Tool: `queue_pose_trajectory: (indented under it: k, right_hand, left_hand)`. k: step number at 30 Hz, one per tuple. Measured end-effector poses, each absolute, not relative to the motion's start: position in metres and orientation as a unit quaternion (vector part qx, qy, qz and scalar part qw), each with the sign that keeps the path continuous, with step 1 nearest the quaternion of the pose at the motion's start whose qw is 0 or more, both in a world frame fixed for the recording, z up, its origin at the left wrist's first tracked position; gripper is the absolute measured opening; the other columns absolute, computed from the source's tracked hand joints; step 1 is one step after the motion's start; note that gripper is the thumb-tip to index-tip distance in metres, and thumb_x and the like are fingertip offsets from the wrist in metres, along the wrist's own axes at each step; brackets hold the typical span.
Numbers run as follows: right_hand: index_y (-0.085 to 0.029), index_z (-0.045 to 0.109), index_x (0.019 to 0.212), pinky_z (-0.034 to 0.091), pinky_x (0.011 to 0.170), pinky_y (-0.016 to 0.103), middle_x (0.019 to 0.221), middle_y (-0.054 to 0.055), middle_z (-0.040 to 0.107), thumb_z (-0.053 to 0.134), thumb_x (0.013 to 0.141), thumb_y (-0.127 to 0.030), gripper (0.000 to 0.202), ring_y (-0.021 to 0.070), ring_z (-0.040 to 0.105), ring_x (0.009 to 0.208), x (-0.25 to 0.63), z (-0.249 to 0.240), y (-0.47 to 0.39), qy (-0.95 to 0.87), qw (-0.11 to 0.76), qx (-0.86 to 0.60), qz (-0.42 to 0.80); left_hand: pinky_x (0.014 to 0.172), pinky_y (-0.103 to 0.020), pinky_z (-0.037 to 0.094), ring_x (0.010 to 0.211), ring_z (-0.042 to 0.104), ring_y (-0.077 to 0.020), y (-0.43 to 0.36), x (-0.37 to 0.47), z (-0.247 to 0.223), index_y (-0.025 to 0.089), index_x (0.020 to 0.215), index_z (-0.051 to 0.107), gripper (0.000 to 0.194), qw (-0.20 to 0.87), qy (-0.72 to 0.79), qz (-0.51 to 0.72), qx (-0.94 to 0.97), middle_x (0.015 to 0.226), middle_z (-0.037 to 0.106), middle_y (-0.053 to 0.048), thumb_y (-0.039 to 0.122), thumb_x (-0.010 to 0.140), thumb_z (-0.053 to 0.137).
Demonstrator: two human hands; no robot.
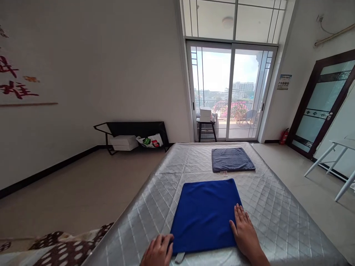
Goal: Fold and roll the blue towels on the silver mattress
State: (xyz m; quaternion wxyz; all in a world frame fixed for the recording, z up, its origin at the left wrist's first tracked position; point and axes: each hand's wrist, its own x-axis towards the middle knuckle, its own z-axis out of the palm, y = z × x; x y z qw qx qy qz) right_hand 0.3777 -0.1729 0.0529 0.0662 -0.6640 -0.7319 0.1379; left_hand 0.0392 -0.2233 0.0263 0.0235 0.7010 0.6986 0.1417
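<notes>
Left hand (158, 251) at near corner of blue cloth (206, 218), fingers bent, pinch impossible to tell; right hand (245, 229) flat over right edge, thumb apart; cloth on silver mattress (280, 210), before grey towel (232, 159).

Plain blue cloth (206, 216), silver diamond-patterned mattress (269, 203), greyish-blue towel (232, 160)

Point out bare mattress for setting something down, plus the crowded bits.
Bare: quilted mattress left of the blue cloth; right of it, past the right hand; and left of the gray cloth. Crowded: the blue cloth's near end, left hand at its corner; the strip between cloths is narrow.
</notes>
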Motion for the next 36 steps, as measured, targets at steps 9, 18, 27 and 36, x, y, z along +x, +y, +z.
queue_pose_trajectory:
  k: [9, 18, 27, 36]
  right_hand:
    - [-0.008, 0.023, 0.155, 0.013, 0.124, 0.041, 0.163, 0.008, 0.017, 0.022, 0.1, -0.043, 0.065, 0.0239, 0.016, 0.151, 0.376, 0.057, -0.175, -0.736, 0.045, -0.662, 0.134]
    - [-0.007, 0.025, 0.154, 0.015, 0.123, 0.041, 0.162, 0.008, 0.017, 0.025, 0.099, -0.044, 0.067, 0.0237, 0.016, 0.151, 0.378, 0.049, -0.174, -0.737, 0.073, -0.66, 0.125]
    - [-0.008, 0.024, 0.155, 0.013, 0.123, 0.04, 0.163, 0.008, 0.016, 0.022, 0.1, -0.046, 0.067, 0.0232, 0.016, 0.151, 0.378, 0.045, -0.174, -0.733, 0.067, -0.664, 0.13]
    - [-0.011, 0.022, 0.157, 0.01, 0.122, 0.04, 0.163, 0.009, 0.019, 0.022, 0.101, -0.042, 0.064, 0.0218, 0.016, 0.151, 0.379, 0.093, -0.128, -0.752, 0.044, -0.648, 0.118]
  left_hand:
    - [0.108, -0.043, 0.045, 0.132, 0.052, -0.0232, -0.153, 0.213, 0.065, 0.027, 0.137, 0.055, 0.043, -0.018, 0.485, 0.193, 0.853, 0.143, 0.058, -0.007, 0.039, 0.101, 0.035]
    - [0.116, -0.045, 0.036, 0.146, 0.033, -0.0223, -0.147, 0.189, 0.017, 0.027, 0.152, 0.033, 0.058, -0.016, 0.508, 0.136, 0.85, 0.158, 0.038, -0.004, 0.054, 0.101, 0.025]
    - [0.116, -0.048, 0.035, 0.145, 0.036, -0.0279, -0.163, 0.056, -0.032, 0.012, 0.152, 0.034, 0.067, -0.083, 0.685, 0.149, 0.708, 0.156, 0.04, -0.016, 0.053, 0.101, 0.018]
    - [0.115, -0.048, 0.036, 0.143, 0.039, -0.0277, -0.163, 0.06, -0.031, 0.018, 0.152, 0.035, 0.066, -0.082, 0.679, 0.185, 0.706, 0.153, 0.047, -0.013, 0.056, 0.098, 0.027]
